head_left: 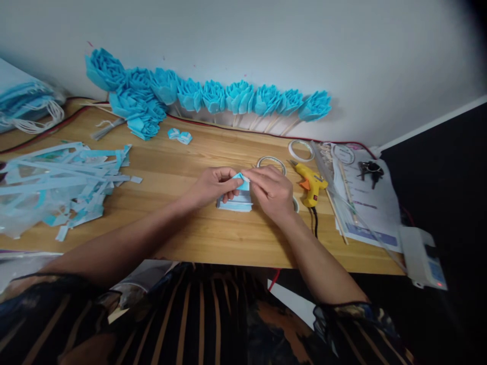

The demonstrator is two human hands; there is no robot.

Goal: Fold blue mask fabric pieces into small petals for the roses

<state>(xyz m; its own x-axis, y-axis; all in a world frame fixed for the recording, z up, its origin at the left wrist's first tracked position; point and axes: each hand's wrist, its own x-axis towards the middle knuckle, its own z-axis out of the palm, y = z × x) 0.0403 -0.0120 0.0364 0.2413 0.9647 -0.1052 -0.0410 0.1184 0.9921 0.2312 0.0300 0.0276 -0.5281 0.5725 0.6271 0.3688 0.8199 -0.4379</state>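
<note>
White sheet [380, 218]: print unreadable | blue piece [244, 185]: folded, peaked | my left grip [211, 186] + right grip [274, 191]: both pinching it

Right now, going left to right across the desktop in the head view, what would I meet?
Pile of cut strips, small blue bow-shaped pieces, left hand, folded blue piece, right hand, yellow glue gun, printed paper.

A brown wood tabletop [213, 242] goes across the middle of the frame. Scraps [93, 180] lie at left, a small blue stack [236, 207] in the middle, a yellow glue gun [315, 188] and some papers [375, 210] at right.
</note>
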